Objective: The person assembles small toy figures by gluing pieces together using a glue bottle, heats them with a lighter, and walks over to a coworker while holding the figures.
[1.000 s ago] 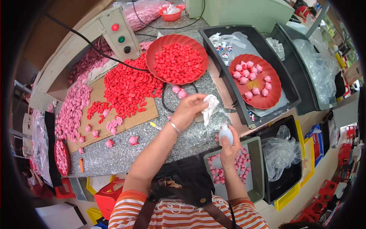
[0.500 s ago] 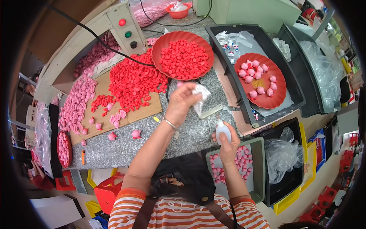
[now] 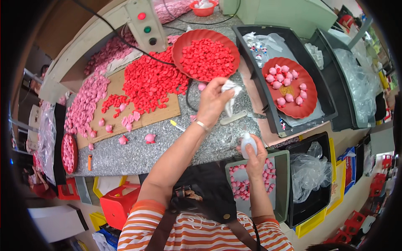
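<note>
A: State the condition of the left hand.

B: The left hand (image 3: 212, 103) was closed, thumb and fingers pinching a crumpled white cloth (image 3: 231, 93). It was held over the middle of the table (image 3: 201, 146), near the lower rim of a red plate (image 3: 178, 49). Part of the cloth hung down below the fingertips.

A: And the right hand?

B: The right hand (image 3: 256, 160) was curled around a whitish squeeze bottle (image 3: 247, 141), thumb laid along its side. The bottle stood roughly upright in the grip, by the table's near edge toward the right corner. Whether it was being squeezed could not be determined.

A: What lay near the hands?

B: A flat knife (image 3: 233, 118) lay between them, blade toward the black tray (image 3: 259, 83) at the table's right edge. A thin stick (image 3: 177, 125) with a yellow tip lay left of the left wrist.

A: And elsewhere?

B: Small red pieces (image 3: 207, 56) filled the plate. A red heap (image 3: 153, 79) spread over a brown board (image 3: 163, 111) beside it. A pink heap (image 3: 90, 94) lay toward the left edge. Inside the tray, a second plate (image 3: 310, 79) held round pink figures (image 3: 277, 77). A grey-green bin (image 3: 283, 188) was observed beside the near edge.
</note>
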`<action>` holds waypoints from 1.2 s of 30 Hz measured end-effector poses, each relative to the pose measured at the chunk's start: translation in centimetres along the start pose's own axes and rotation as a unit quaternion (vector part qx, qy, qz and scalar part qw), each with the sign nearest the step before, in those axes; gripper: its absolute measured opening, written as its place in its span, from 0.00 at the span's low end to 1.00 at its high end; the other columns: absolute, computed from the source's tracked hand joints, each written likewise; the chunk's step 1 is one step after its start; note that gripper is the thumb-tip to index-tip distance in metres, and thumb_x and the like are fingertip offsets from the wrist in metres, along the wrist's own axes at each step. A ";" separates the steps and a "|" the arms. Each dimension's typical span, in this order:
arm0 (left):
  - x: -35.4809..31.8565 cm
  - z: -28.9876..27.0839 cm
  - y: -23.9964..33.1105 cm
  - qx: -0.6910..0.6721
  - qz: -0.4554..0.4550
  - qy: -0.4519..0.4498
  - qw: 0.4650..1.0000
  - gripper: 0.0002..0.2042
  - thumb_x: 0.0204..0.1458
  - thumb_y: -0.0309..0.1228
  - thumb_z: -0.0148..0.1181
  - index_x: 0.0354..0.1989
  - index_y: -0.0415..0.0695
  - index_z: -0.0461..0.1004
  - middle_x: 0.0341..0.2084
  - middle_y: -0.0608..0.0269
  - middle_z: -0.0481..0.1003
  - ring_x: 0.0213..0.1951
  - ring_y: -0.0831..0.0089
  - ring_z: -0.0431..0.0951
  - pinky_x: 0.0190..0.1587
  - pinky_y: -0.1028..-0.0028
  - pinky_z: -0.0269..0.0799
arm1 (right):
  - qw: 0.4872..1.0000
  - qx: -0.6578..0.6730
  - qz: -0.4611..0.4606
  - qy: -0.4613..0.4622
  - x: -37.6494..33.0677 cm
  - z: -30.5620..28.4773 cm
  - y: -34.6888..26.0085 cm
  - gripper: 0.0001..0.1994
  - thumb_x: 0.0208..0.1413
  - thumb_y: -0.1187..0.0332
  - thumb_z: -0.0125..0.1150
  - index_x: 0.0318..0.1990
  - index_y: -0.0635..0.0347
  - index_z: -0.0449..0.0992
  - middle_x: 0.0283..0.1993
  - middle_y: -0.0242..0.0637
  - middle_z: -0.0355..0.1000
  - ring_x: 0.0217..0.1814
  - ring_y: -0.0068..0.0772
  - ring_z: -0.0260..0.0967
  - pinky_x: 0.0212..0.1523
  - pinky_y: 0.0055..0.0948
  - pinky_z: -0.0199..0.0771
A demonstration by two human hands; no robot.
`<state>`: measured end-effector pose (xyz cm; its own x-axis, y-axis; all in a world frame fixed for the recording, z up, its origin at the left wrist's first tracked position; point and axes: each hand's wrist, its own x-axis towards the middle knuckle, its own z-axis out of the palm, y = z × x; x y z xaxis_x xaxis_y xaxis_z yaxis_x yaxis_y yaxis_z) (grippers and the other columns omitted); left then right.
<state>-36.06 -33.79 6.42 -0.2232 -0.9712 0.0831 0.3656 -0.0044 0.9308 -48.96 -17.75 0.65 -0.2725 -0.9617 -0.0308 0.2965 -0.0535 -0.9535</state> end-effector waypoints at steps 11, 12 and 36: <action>-9.3 -2.8 2.7 0.451 0.261 -0.098 0.848 0.11 0.45 0.23 0.59 0.39 0.39 0.73 0.46 0.48 0.70 0.47 0.54 0.73 0.43 0.64 0.74 | 0.992 0.097 0.033 -0.067 -2.6 1.0 0.5 0.26 0.57 0.65 0.55 0.60 0.66 0.57 0.52 0.45 0.65 0.40 0.35 0.69 0.37 0.32 0.71; -11.7 -4.9 3.2 0.465 0.266 -0.088 0.840 0.11 0.44 0.23 0.61 0.38 0.40 0.73 0.43 0.50 0.71 0.44 0.57 0.75 0.40 0.65 0.74 | 0.991 0.090 0.056 -0.082 -3.0 1.8 0.4 0.25 0.58 0.64 0.54 0.60 0.66 0.57 0.52 0.44 0.64 0.39 0.35 0.69 0.37 0.32 0.70; -20.0 -23.7 6.6 -0.060 0.024 0.089 0.994 0.23 0.50 0.15 0.57 0.55 0.39 0.63 0.51 0.57 0.68 0.52 0.72 0.71 0.53 0.73 0.69 | 0.964 -0.086 0.026 -0.249 -2.8 20.1 0.2 0.17 0.49 0.78 0.61 0.47 0.65 0.65 0.43 0.44 0.71 0.40 0.30 0.73 0.42 0.27 0.73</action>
<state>-7.78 -20.07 2.44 -0.0447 -0.9977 0.0518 0.4787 0.0241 0.8776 -29.69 -20.47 6.55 0.2251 -0.9739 0.0279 0.1301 0.0017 -0.9915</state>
